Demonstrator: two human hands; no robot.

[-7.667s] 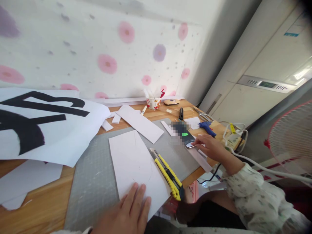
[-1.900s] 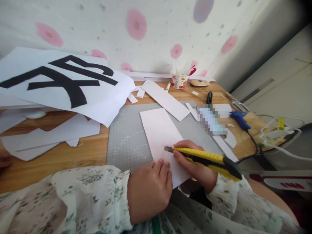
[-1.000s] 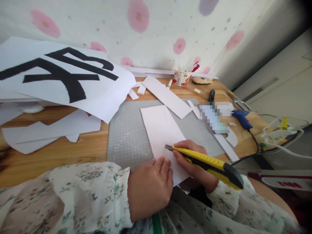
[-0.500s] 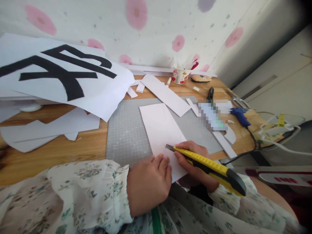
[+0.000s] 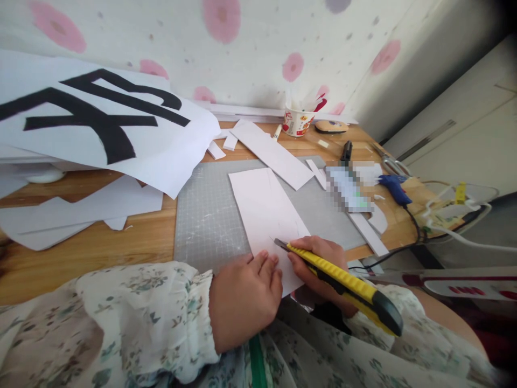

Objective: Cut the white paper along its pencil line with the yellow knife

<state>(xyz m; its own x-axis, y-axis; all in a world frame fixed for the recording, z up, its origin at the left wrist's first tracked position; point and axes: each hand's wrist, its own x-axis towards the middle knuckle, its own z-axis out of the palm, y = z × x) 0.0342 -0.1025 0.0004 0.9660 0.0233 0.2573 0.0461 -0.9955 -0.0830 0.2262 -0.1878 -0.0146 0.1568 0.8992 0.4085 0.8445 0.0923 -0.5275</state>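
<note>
1. At the back, one white wall covering [image 5: 258, 32] with pink flowers; to the right, one pale, tall unit [image 5: 464, 118].
2. Below, one wooden table [image 5: 145, 242].
3. On the left side of the table, one big white sheet [image 5: 173, 156], bearing two black, letter-like shapes.
4. In the middle of the table, one grey cutting mat [image 5: 202, 215].
5. In total, two large white boards: the first board [image 5: 258, 199], flat on the mat and under the left hand; the second board [image 5: 270, 153], lying slantwise over the far edge of the mat.
6. Two bare hands. Left hand [image 5: 246, 296]: fingers close together, resting on the near left part of the first board. Right hand [image 5: 323, 258]: fingers clamped on one yellow knife [image 5: 343, 276].
7. Knife tilted, blade pointing away to the left, over the first board. Cannot tell for sure about contact between blade and board.
8. Right of the mat, one blue glue gun [image 5: 393, 188] and one pair of scissors [image 5: 393, 164].
9. Near the wall, one printed cup [image 5: 297, 123]; just beside, one yellowish oval object [image 5: 331, 126].
10. Left of the second board, two small white offcuts [image 5: 216, 151].
</note>
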